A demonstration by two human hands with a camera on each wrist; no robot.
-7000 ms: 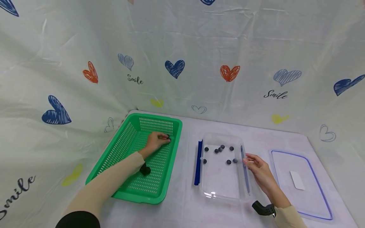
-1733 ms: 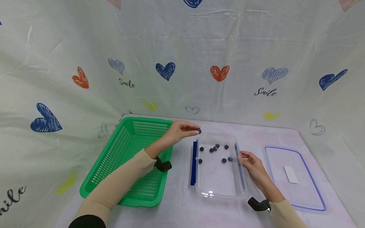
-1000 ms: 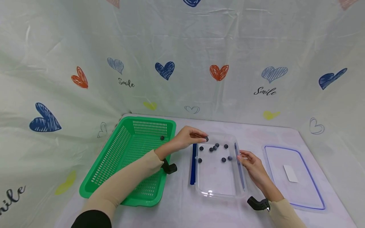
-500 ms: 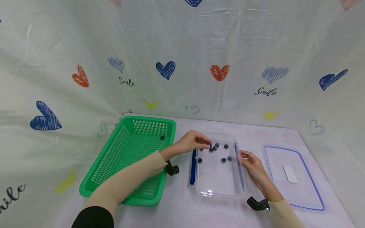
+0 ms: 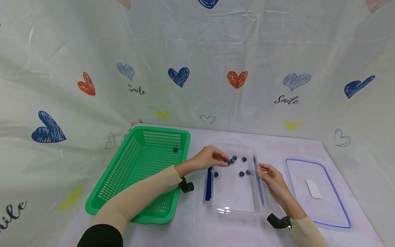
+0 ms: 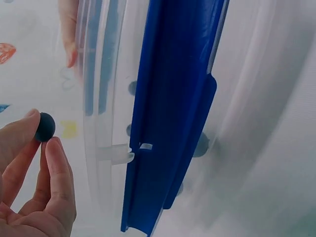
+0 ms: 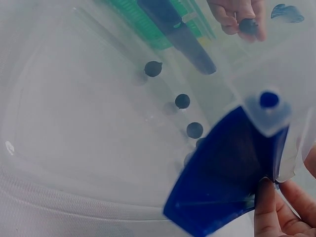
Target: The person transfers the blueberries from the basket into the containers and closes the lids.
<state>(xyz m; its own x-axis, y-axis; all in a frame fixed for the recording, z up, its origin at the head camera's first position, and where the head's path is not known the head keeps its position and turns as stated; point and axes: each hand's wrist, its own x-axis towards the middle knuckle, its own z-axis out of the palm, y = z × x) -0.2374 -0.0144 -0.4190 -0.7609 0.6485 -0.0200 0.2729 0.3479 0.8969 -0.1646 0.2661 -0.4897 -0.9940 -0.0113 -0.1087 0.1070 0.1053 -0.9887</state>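
Note:
My left hand (image 5: 213,157) is over the left part of a clear plastic container (image 5: 236,197). In the left wrist view it pinches a dark blueberry (image 6: 45,127) between thumb and fingertips. Several loose blueberries (image 5: 241,174) lie in the container, mostly in its far half. My right hand (image 5: 274,180) holds the container's right side; in the right wrist view its thumb and fingers pinch the blue latch flap (image 7: 227,173). The opposite blue flap (image 5: 208,185) hangs folded out on the left. One blueberry (image 5: 175,150) sits in the green basket (image 5: 184,161).
The basket stands left of the container, with my left forearm across it. A clear lid (image 5: 331,202) with a blue seal and a white label (image 5: 313,189) lies flat at the right. A curtain (image 5: 203,44) printed with hearts hangs behind the table.
My left hand has moved from the basket rightward and down over the container, carrying a blueberry. The blueberry in the basket has come into view. My right hand keeps its hold.

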